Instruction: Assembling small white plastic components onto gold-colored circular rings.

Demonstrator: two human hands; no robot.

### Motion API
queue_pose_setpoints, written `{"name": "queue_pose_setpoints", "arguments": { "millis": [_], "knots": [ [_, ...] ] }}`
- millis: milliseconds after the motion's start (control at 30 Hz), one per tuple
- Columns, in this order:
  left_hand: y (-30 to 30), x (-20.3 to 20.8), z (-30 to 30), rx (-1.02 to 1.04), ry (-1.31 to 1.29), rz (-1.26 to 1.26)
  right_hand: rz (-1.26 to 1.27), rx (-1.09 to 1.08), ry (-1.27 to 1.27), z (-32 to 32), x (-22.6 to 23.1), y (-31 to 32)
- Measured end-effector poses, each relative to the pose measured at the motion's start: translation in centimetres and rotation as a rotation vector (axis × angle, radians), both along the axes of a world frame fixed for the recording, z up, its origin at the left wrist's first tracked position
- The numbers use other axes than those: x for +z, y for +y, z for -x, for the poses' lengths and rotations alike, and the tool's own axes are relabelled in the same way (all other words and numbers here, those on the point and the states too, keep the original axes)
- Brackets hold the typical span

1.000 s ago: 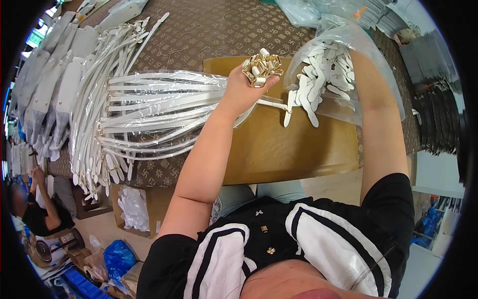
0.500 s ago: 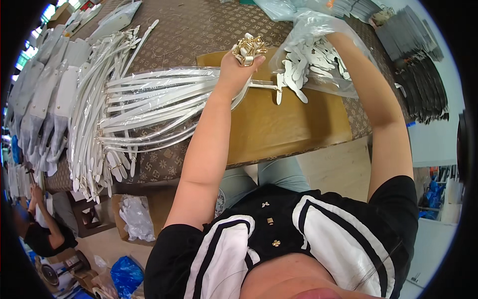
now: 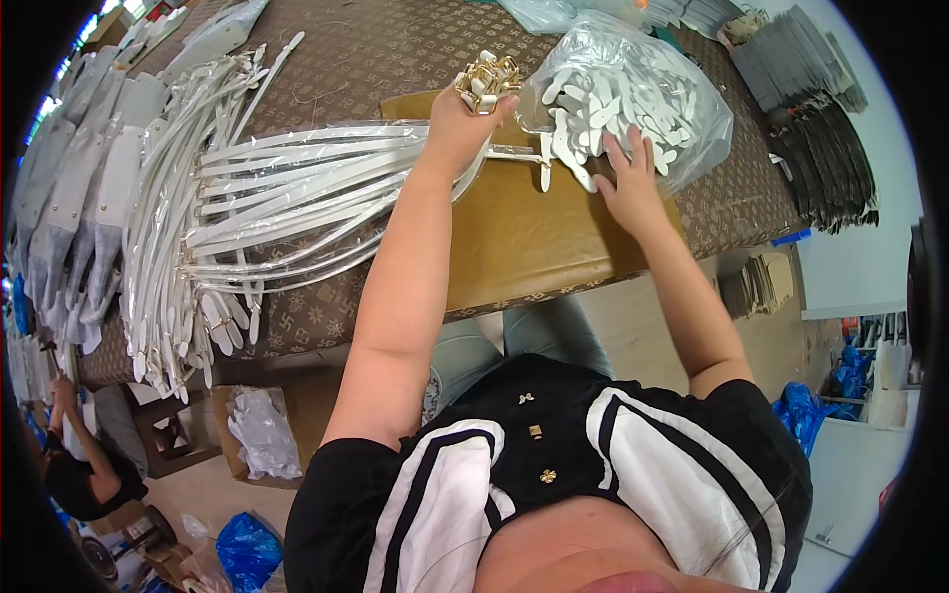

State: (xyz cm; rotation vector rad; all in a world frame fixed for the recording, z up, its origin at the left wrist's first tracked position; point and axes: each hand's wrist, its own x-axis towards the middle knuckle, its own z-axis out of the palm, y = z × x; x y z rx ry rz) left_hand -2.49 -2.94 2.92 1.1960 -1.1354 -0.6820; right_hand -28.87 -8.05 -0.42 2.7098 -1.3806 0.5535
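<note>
My left hand [image 3: 458, 130] is closed round the buckle end of a bundle of white straps [image 3: 316, 173]. Gold buckles [image 3: 489, 79] stick out above the fist, and the straps fan away to the left in clear wrap. My right hand [image 3: 635, 194], fingers spread, is at the near edge of a heap of short white strap pieces [image 3: 618, 104]. These pieces lie in the mouth of a clear plastic bag [image 3: 712, 124]. Whether the fingertips touch them I cannot tell. One white piece [image 3: 546, 163] sits apart, between the two hands, at the end of a strap.
A tan sheet [image 3: 539, 252] lies on the patterned brown table cover [image 3: 386, 54]. More white straps [image 3: 163, 237] and wrapped white pieces [image 3: 74, 188] are piled at the left. Dark stacked strips [image 3: 835, 163] and grey stacks [image 3: 791, 64] stand at the right. A person [image 3: 89, 455] works at far left.
My right hand has come out of the plastic bag, moving left and nearer to me. The bag now lies open over its white pieces. My left hand keeps its grip on the straps.
</note>
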Motion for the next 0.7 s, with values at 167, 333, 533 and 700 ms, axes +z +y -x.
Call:
{"name": "queue_pose_setpoints", "arguments": {
  "millis": [167, 333, 533, 700],
  "knots": [
    [-0.2, -0.2, -0.2, -0.001, -0.066, -0.022, 0.124, -0.096, -0.097, -2.0, -0.2, 4.3],
    [0.0, 0.3, 0.0, 0.03, -0.061, -0.031, 0.129, 0.12, -0.188, -4.6, 1.4, 4.9],
    [0.1, 0.2, -2.3, 0.088, 0.045, 0.103, 0.016, 0.328, -0.197, -9.0, 0.7, 0.1],
    [0.3, 0.5, -3.0, 0.178, 0.072, 0.18, -0.057, 0.35, -0.182, -12.7, 0.6, -3.5]
  ]
}}
